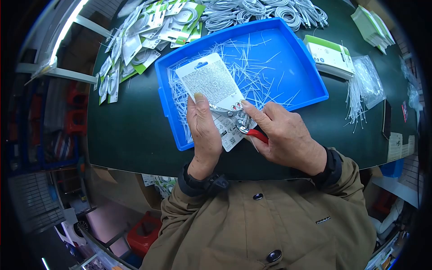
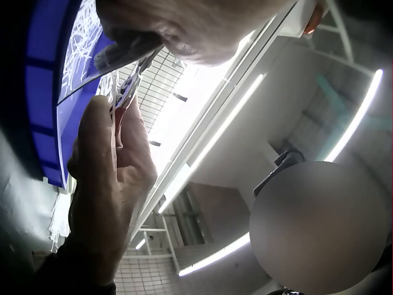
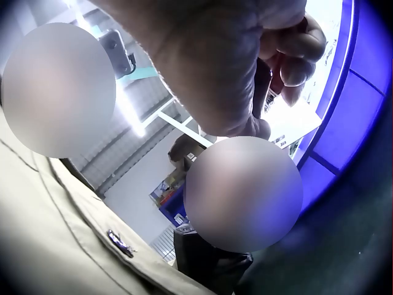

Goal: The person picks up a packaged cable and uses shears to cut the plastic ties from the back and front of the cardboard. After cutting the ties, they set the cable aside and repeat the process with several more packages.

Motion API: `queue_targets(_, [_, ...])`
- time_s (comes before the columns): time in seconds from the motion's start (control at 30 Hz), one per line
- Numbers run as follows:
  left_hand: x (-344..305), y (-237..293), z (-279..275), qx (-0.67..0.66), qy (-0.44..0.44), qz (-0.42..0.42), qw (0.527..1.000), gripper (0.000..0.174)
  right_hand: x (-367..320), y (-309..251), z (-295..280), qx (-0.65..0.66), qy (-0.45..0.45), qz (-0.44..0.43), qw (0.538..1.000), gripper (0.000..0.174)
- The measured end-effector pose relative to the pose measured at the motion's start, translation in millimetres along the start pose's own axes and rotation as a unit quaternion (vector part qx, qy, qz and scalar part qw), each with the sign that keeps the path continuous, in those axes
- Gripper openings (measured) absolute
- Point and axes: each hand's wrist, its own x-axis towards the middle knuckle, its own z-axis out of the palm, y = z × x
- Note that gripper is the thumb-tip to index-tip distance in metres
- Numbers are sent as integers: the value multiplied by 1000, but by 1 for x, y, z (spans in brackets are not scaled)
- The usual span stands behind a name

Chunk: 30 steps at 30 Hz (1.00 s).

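Note:
My left hand (image 1: 204,132) holds a white printed card (image 1: 209,81) with a hang slot, its thumb on the card's face. Curled round the red handle of a pliers-like hand tool (image 1: 258,135), my right hand (image 1: 288,135) has its index finger reaching over the metal head. That head, with a coil spring, lies over the lower part of the card. In the right wrist view the red handle (image 3: 276,70) shows between the fingers. Below the card is a blue tray (image 1: 299,76) with many thin white strips (image 1: 249,74) scattered inside.
Packaged cables on white-green cards (image 1: 153,27) pile up at the back left. Coiled grey cables (image 1: 252,11) lie behind the tray. To the right are a stack of cards (image 1: 330,56), a bundle of white cable ties (image 1: 355,101) and a clear plastic bag (image 1: 369,83).

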Motion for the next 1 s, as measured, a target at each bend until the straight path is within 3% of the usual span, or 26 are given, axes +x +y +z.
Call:
queue_targets(0.17, [5, 0, -3, 19, 0, -8, 1000, 53, -2, 7, 4, 50, -5, 17, 999, 65])
queue_targets(0.33, [10, 18, -18, -29, 59, -10, 998, 56, -5, 12, -6, 99, -6, 33, 995, 65])
queue_targets(0.43, [13, 26, -29, -86, 71, -6, 994, 57, -7, 16, -10, 57, -34, 26, 997, 68])
queue_targets(0.77, [7, 24, -26, -85, 41, -21, 995, 61, -3, 5, -8, 30, -34, 3, 999, 72])
queue_targets(1.0, [6, 24, -15, -86, 85, -9, 993, 60, -7, 4, -7, 33, -37, 15, 999, 67])
